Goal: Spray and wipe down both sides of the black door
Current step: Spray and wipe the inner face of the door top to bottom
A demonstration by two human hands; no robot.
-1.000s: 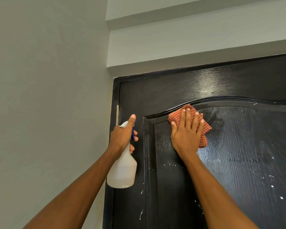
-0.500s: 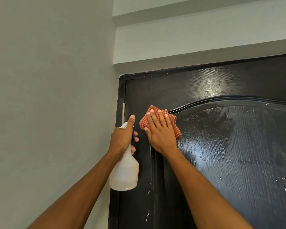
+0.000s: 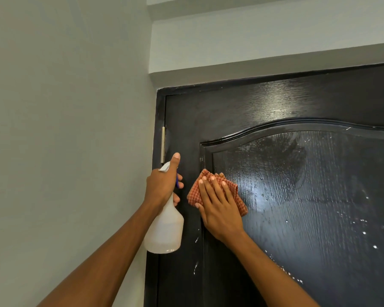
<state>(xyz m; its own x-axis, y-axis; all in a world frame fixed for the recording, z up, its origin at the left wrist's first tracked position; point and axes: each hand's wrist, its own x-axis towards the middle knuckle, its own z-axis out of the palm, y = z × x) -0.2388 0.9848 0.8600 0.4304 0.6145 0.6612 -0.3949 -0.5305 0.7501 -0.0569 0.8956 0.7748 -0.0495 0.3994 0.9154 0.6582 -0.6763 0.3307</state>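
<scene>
Hands at work on the glossy black wood-grain door [image 3: 286,103]: the right hand [image 3: 218,207], fingers flat, presses a red checked cloth [image 3: 239,201] at centre frame, lower than a second ago, leaving droplets lower right. The left hand [image 3: 162,187] grips a translucent white plastic spray bottle [image 3: 164,231]; its contents cannot be made out.

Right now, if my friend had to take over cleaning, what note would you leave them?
Left hand grips the white plastic spray bottle beside the door's hinge edge.
Right hand presses the folded red checked cloth flat on the glossy black wooden door, at the raised panel's left edge.
Done: the upper panel looks wet and streaked from wiping.
Left: white specks lower down on the right, the drips under the bottle, and the door's other side, which is out of view.
</scene>
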